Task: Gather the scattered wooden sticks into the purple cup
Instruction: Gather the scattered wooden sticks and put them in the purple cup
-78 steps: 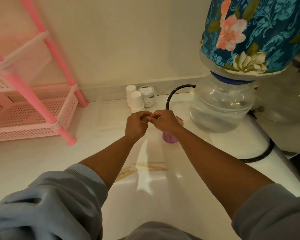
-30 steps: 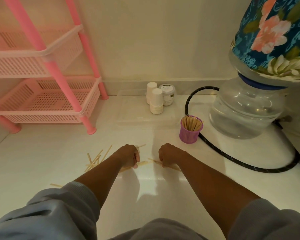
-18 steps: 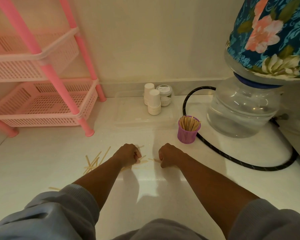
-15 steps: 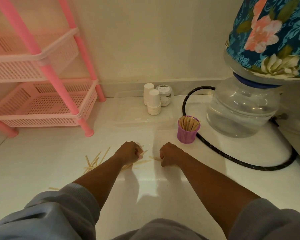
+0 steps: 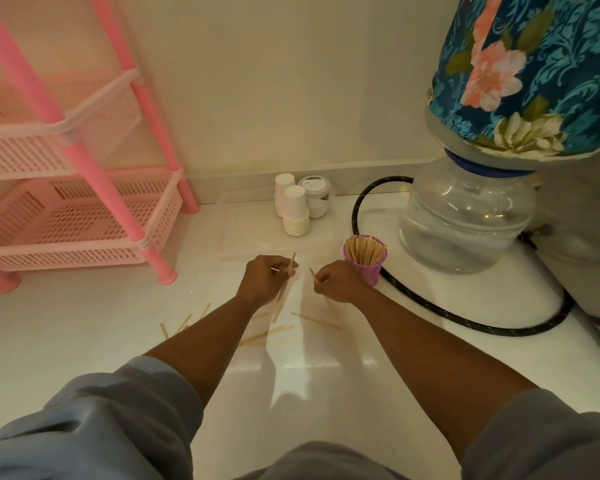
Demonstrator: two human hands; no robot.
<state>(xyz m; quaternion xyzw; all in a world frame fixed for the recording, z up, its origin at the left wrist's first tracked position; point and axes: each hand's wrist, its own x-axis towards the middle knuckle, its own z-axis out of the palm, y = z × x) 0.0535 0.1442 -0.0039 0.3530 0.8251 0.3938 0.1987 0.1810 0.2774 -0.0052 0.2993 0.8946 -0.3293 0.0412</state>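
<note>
Both hands have lifted off the white floor since half a second ago, when they were pressed low among the sticks, and each now carries wood. Left hand (image 5: pixel 264 278), fingers curled, grips a small bundle of wooden sticks (image 5: pixel 284 289) that slants from above the knuckles down past the wrist. Right hand (image 5: pixel 336 282) is closed in a loose fist, pinching a single stick (image 5: pixel 312 273) whose tip pokes up toward the left hand. The two fists sit close together, just left of the purple cup (image 5: pixel 369 271), which stands upright beside a black hose (image 5: pixel 430 306) and is already packed with upright sticks. Loose sticks (image 5: pixel 314 320) remain scattered on the floor below the forearms. Behind, a stack of white paper cups (image 5: pixel 295 213) stands near a clear water jug (image 5: pixel 465 216).
</note>
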